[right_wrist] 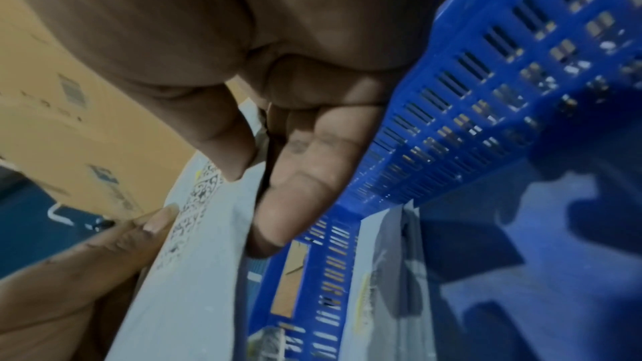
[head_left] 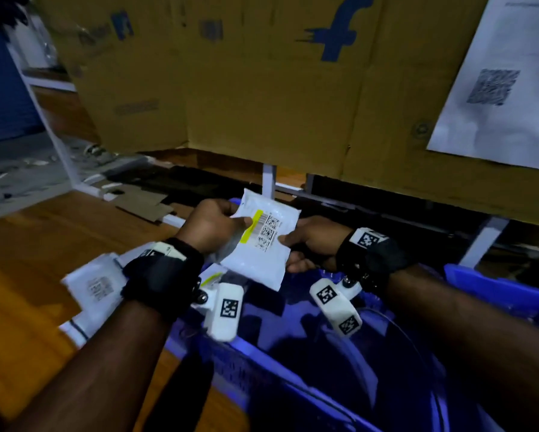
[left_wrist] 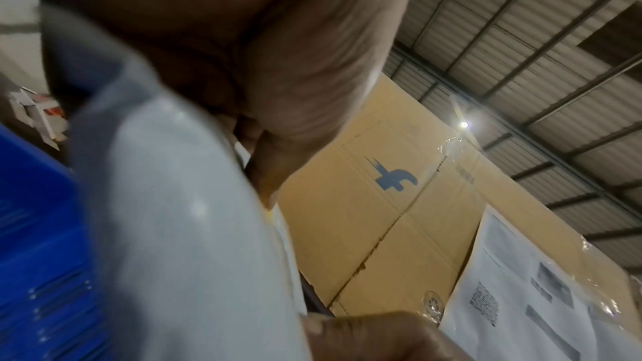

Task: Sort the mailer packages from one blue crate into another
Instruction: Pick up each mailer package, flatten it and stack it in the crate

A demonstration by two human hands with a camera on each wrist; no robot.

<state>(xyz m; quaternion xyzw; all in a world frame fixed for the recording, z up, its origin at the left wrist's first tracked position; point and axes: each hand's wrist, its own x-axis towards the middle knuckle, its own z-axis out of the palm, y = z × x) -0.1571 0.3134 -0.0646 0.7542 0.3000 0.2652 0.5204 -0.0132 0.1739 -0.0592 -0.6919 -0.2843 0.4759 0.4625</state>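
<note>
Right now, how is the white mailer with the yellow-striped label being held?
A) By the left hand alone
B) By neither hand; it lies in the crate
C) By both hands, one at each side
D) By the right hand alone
C: in the head view the left hand grips the mailer at its left edge while the right hand pinches its right edge, above the blue crate.

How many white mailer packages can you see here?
3 for sure: one mailer held up by both hands, one on the table under the left wrist, one peeking out in the blue crate. More may be hidden.
</note>
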